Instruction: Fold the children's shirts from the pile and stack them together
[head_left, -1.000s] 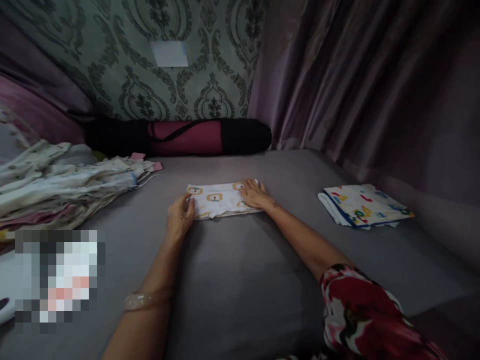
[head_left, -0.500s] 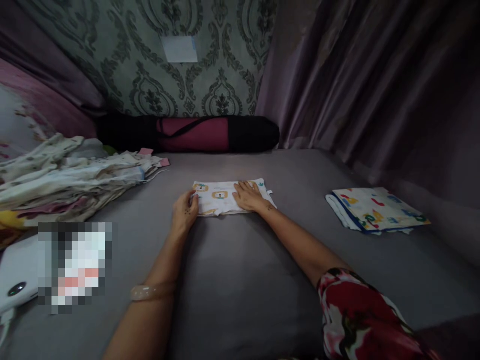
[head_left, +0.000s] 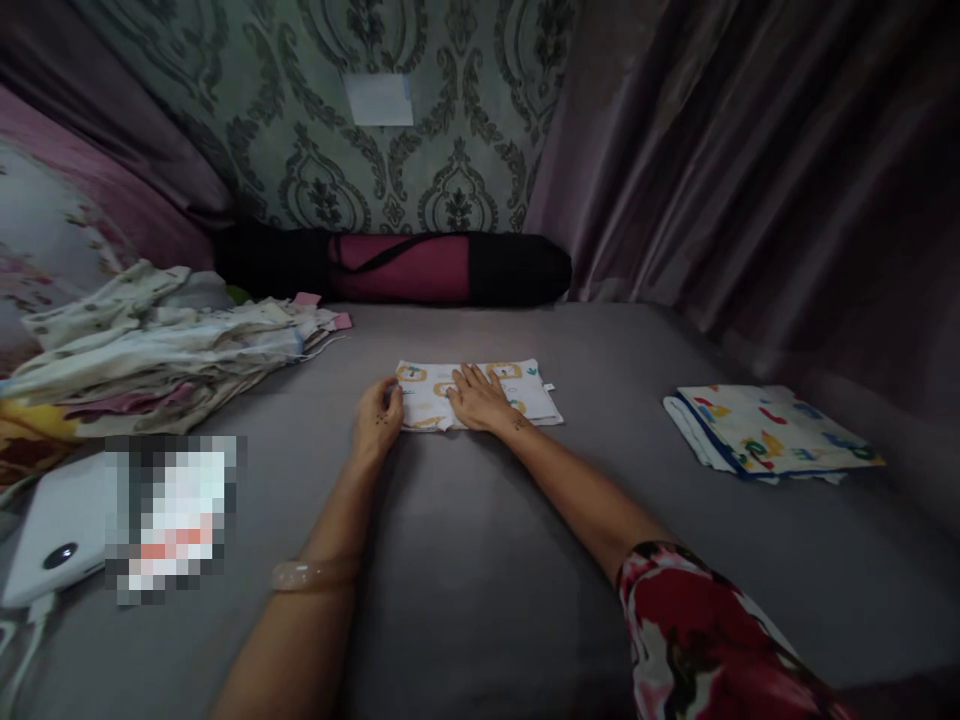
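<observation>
A small white cloth [head_left: 427, 405] with orange and green prints lies folded flat in front of me, a little tag at its right side. My left hand [head_left: 379, 418] is at the cloth's left edge, its fingers and thumb curled around that edge; the fingertips are partly hidden. Flat on top of the cloth, near its middle, rests my right hand [head_left: 480, 398] with the fingers stretched out.
To the right lies a folded cloth with colourful prints [head_left: 780, 430]. A pile of clothes [head_left: 187, 345] spreads on the left, above a white device [head_left: 71, 530] with a cable and a blurred-out item. Along the wall stretches a black and maroon bag [head_left: 401, 268].
My right hand has slid left across the cloth, from its right part toward the middle. My left hand stays at the left edge. The whole view has shifted slightly.
</observation>
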